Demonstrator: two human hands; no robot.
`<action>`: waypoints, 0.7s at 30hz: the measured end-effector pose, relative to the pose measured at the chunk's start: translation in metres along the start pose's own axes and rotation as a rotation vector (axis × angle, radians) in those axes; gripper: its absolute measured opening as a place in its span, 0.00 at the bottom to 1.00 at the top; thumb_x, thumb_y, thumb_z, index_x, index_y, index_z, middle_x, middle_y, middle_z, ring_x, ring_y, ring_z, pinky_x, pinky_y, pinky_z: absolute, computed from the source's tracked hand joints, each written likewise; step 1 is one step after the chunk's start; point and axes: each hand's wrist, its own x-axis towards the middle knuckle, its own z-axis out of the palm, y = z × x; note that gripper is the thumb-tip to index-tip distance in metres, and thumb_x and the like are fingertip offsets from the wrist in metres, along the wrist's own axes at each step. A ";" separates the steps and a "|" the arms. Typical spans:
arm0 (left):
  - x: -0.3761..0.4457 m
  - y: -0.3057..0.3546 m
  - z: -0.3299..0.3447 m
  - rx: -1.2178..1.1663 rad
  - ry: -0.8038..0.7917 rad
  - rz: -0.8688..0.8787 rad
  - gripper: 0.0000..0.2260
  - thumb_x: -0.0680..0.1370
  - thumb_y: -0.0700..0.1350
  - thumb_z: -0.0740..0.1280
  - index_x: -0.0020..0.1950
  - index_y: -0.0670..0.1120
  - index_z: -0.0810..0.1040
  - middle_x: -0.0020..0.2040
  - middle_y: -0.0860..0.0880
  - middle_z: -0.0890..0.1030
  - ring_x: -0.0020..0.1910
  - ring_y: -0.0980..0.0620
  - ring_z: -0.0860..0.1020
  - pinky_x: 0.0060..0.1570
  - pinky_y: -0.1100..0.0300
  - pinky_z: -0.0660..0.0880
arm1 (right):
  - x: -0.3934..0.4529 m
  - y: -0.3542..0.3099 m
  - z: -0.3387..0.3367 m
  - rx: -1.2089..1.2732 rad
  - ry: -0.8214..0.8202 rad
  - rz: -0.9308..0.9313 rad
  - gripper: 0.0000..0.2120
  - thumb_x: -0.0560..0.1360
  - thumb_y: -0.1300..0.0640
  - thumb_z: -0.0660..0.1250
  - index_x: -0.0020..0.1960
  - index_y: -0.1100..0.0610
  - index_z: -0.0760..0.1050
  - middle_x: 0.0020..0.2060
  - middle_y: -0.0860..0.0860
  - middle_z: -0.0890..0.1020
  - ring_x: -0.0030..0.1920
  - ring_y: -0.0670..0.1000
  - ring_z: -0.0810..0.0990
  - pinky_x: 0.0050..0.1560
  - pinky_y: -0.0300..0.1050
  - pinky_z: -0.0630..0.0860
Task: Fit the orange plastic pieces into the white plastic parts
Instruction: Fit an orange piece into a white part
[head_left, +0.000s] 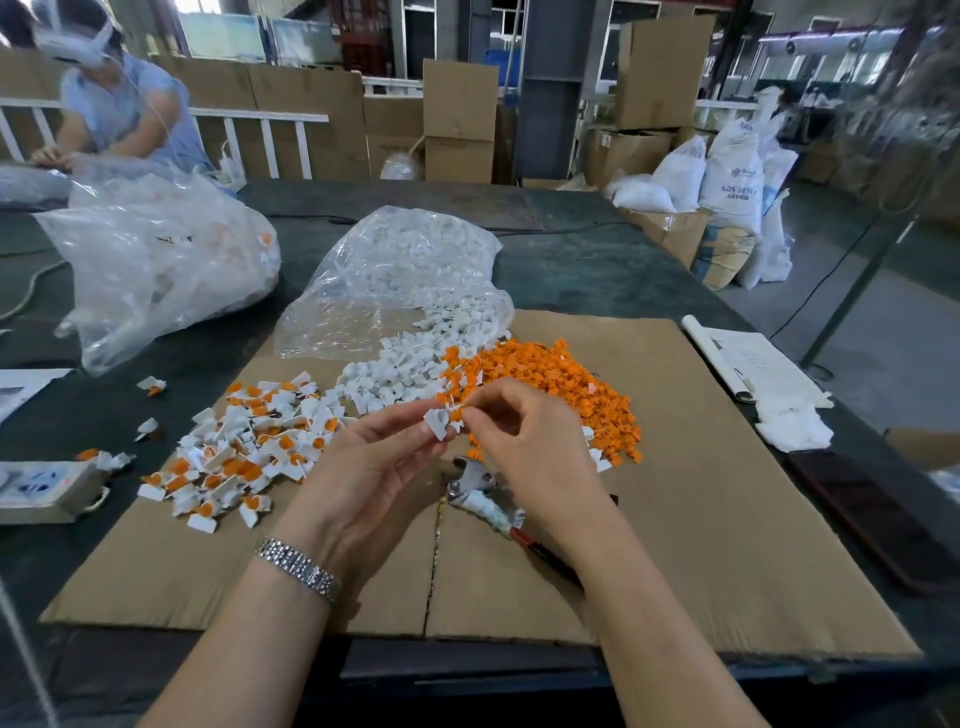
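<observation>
While both hands hover above the flat brown cardboard sheet, the left hand pinches a small white plastic part between thumb and fingertips, and the right hand pinches a small orange plastic piece against that part, its fingers curled narrow around it. A silver metal link watchband circles the left wrist.

On the cardboard, just beyond the right hand, lies a heap of loose orange plastic pieces; touching its left edge is a heap of loose white plastic parts, which spill from the mouth of a clear plastic bag. Left of the hands lies a scatter of white parts with orange pieces fitted in them. A metal hand tool with a red handle lies under the right wrist.

Farther left on the dark surface sits a larger crumpled clear plastic bag, and a white socket strip in a box rests at the left edge. Another person in a blue shirt leans over the surface's far corner. On the floor at the right stand white sacks; one carries blue print that seems to read "ABS RESIN", though it is blurred.
</observation>
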 end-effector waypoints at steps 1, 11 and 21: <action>-0.001 0.000 0.001 0.013 -0.014 0.015 0.12 0.72 0.33 0.72 0.55 0.37 0.86 0.56 0.37 0.85 0.52 0.45 0.85 0.47 0.61 0.82 | -0.002 -0.005 0.000 -0.039 -0.007 -0.014 0.02 0.79 0.55 0.69 0.49 0.50 0.81 0.39 0.43 0.83 0.41 0.42 0.80 0.45 0.42 0.80; -0.009 0.004 0.006 0.147 -0.051 0.088 0.13 0.71 0.36 0.74 0.55 0.39 0.86 0.56 0.33 0.83 0.53 0.42 0.85 0.52 0.58 0.82 | -0.010 -0.024 0.004 -0.163 0.025 -0.057 0.03 0.77 0.54 0.70 0.47 0.53 0.80 0.38 0.44 0.82 0.40 0.45 0.80 0.47 0.52 0.79; -0.017 0.005 0.013 0.088 -0.081 0.092 0.11 0.72 0.36 0.72 0.53 0.42 0.87 0.49 0.41 0.86 0.45 0.47 0.86 0.43 0.61 0.82 | -0.015 -0.018 -0.008 0.083 -0.120 -0.002 0.11 0.77 0.56 0.71 0.57 0.47 0.77 0.40 0.46 0.83 0.41 0.45 0.82 0.42 0.40 0.79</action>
